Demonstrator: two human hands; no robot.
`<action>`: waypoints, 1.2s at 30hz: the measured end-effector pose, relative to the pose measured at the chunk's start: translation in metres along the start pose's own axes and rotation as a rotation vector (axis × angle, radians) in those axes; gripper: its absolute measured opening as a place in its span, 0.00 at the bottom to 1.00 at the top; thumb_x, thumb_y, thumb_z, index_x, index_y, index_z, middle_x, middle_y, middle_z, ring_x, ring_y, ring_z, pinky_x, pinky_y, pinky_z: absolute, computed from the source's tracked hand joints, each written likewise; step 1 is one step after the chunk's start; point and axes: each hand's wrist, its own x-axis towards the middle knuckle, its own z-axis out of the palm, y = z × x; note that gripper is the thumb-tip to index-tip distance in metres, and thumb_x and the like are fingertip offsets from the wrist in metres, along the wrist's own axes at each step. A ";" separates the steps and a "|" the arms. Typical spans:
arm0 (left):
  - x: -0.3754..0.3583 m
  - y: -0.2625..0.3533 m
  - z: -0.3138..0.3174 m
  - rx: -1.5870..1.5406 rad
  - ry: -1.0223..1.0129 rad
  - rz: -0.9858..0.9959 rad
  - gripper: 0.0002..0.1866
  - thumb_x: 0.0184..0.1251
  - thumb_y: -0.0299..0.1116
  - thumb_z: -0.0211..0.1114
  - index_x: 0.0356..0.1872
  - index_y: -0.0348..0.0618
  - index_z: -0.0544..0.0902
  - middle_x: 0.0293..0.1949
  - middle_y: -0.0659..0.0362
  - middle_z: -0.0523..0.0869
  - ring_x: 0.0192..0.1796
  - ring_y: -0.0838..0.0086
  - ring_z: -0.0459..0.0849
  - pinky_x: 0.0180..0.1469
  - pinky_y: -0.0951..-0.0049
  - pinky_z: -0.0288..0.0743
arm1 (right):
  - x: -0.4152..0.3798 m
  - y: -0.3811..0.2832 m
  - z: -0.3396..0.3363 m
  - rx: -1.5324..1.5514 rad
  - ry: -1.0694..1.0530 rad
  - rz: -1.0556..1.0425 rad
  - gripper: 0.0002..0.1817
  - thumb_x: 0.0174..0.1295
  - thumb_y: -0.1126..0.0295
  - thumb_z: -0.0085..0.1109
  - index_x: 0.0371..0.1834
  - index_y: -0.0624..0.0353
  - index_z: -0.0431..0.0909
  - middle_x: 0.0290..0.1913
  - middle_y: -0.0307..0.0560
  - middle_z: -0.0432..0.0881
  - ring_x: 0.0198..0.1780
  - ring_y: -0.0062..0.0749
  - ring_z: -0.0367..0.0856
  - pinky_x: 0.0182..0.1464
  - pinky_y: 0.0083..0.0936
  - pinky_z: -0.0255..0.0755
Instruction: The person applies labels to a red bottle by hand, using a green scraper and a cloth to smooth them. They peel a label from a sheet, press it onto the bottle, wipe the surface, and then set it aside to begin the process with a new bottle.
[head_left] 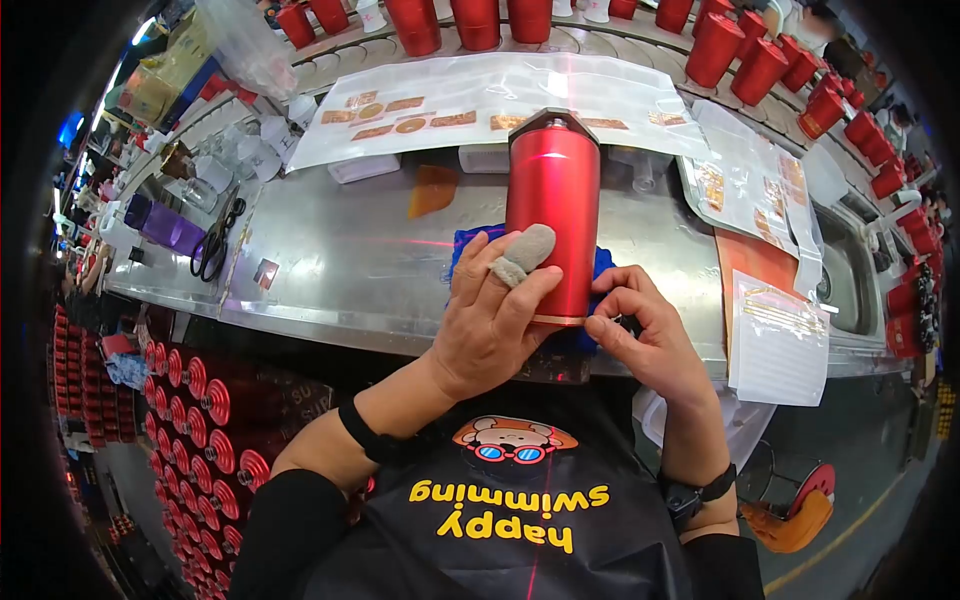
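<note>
A shiny red canister point(553, 190) lies on a blue cloth point(467, 240), its dark angular end pointing away from me. My left hand point(490, 310) grips its near left side, with a grey fabric cover point(527, 252) on one finger. Along the near rim runs a thin gold strip point(557, 320). The thumb and fingers of my right hand point(645, 335) are pinched together at the strip's right end, against the rim. Part of what lies between those fingertips is hidden.
White sheets with gold stickers point(500, 100) lie behind the canister. At right are a sheet with thin gold strips point(780, 335) and a sink point(850, 270). Black scissors point(213, 240) and a purple bottle point(165, 227) are at left. Red canisters point(712, 50) line a conveyor beyond.
</note>
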 end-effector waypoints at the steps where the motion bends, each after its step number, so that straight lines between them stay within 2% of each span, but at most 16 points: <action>1: -0.001 0.000 0.000 -0.021 0.001 -0.010 0.28 0.60 0.40 0.74 0.60 0.46 0.74 0.64 0.46 0.75 0.66 0.49 0.73 0.72 0.45 0.61 | -0.001 0.000 0.000 -0.002 0.002 -0.002 0.09 0.62 0.69 0.67 0.32 0.63 0.78 0.48 0.47 0.72 0.52 0.35 0.72 0.54 0.28 0.68; 4: -0.007 -0.004 0.000 -0.093 0.031 -0.044 0.30 0.60 0.38 0.75 0.61 0.43 0.72 0.64 0.44 0.75 0.65 0.48 0.74 0.71 0.43 0.62 | -0.001 0.001 0.000 -0.016 -0.001 -0.001 0.09 0.62 0.69 0.67 0.32 0.63 0.79 0.48 0.47 0.72 0.53 0.35 0.72 0.54 0.28 0.68; 7: -0.010 -0.004 -0.006 -0.109 0.008 -0.085 0.31 0.60 0.37 0.75 0.62 0.40 0.71 0.63 0.43 0.76 0.63 0.46 0.76 0.69 0.48 0.66 | 0.000 -0.001 0.001 -0.016 -0.007 0.003 0.08 0.62 0.69 0.67 0.33 0.62 0.79 0.49 0.47 0.72 0.53 0.36 0.72 0.55 0.28 0.68; 10: -0.019 -0.008 0.000 -0.251 0.038 -0.166 0.29 0.68 0.41 0.69 0.64 0.38 0.69 0.61 0.43 0.77 0.63 0.46 0.77 0.68 0.56 0.67 | 0.000 0.000 0.001 -0.015 0.000 -0.004 0.08 0.62 0.69 0.66 0.33 0.62 0.79 0.49 0.47 0.72 0.54 0.36 0.72 0.55 0.28 0.67; 13: -0.035 -0.007 -0.002 -0.334 -0.058 -0.339 0.31 0.70 0.41 0.68 0.66 0.36 0.66 0.60 0.43 0.77 0.61 0.50 0.78 0.63 0.61 0.71 | -0.001 -0.001 0.001 -0.008 -0.001 0.018 0.08 0.62 0.69 0.66 0.33 0.62 0.79 0.50 0.47 0.72 0.54 0.36 0.72 0.56 0.28 0.67; 16: -0.036 -0.008 -0.001 -0.384 -0.039 -0.360 0.33 0.64 0.35 0.72 0.66 0.38 0.67 0.58 0.41 0.76 0.57 0.45 0.78 0.61 0.57 0.72 | -0.001 -0.001 0.002 -0.021 0.000 0.011 0.08 0.63 0.69 0.66 0.33 0.62 0.79 0.50 0.47 0.72 0.54 0.36 0.72 0.56 0.28 0.67; 19: -0.030 -0.007 -0.003 -0.374 -0.048 -0.340 0.36 0.61 0.36 0.74 0.67 0.38 0.66 0.62 0.41 0.73 0.63 0.44 0.74 0.65 0.56 0.69 | -0.002 -0.001 0.001 -0.024 0.000 0.009 0.09 0.63 0.69 0.66 0.33 0.63 0.79 0.50 0.47 0.72 0.54 0.36 0.72 0.56 0.29 0.67; 22: -0.007 -0.002 -0.008 -0.109 -0.052 -0.121 0.39 0.59 0.36 0.75 0.68 0.39 0.64 0.66 0.40 0.69 0.68 0.44 0.69 0.69 0.54 0.64 | -0.002 -0.001 0.002 -0.012 0.004 0.009 0.09 0.63 0.69 0.66 0.33 0.63 0.79 0.50 0.47 0.72 0.54 0.36 0.72 0.56 0.29 0.67; 28: -0.015 -0.004 -0.014 -0.410 -0.108 -0.259 0.40 0.59 0.36 0.75 0.69 0.39 0.63 0.69 0.38 0.66 0.70 0.43 0.66 0.72 0.54 0.61 | -0.003 -0.002 0.000 -0.013 0.007 0.006 0.07 0.62 0.70 0.66 0.35 0.62 0.79 0.50 0.48 0.73 0.55 0.36 0.73 0.58 0.29 0.67; 36: -0.019 -0.006 -0.007 -0.371 -0.094 -0.265 0.39 0.59 0.34 0.74 0.69 0.38 0.63 0.68 0.39 0.67 0.69 0.44 0.68 0.71 0.55 0.63 | -0.006 -0.001 0.003 -0.053 0.041 -0.046 0.07 0.57 0.74 0.65 0.38 0.60 0.79 0.51 0.48 0.72 0.57 0.38 0.72 0.60 0.29 0.66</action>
